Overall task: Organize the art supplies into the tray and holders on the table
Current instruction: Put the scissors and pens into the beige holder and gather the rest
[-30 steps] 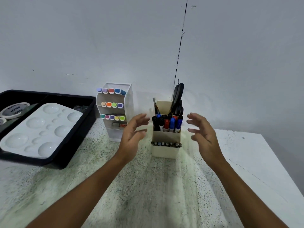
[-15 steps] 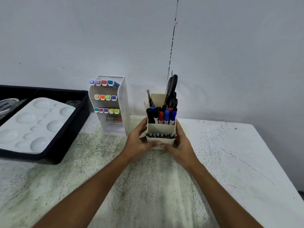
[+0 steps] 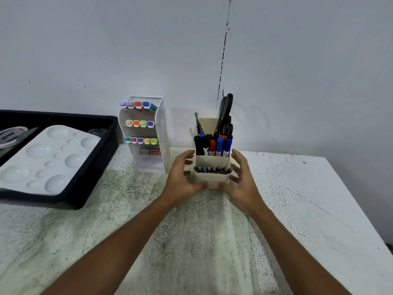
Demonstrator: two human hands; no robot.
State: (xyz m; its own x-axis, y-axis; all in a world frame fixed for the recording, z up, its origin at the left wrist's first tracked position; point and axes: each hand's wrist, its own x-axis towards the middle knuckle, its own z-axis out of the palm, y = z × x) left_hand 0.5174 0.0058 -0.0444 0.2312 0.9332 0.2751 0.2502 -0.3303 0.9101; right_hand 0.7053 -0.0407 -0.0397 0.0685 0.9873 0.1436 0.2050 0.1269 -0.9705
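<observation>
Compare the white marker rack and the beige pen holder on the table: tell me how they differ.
The white marker rack is taller and keeps its colour-capped markers lying in slanted tiers, caps facing out; the beige pen holder is shorter and stands its pens and black scissors upright. The rack stands untouched, while the left hand and right hand flank the pen holder. Both sit on the table near the wall.

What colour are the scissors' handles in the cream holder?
Black scissors, seen in the head view, handles up at the holder's back.

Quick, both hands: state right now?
Left hand: open, fingers spread beside the pen holder, no firm grip visible.
Right hand: open, same on its other side.
</observation>
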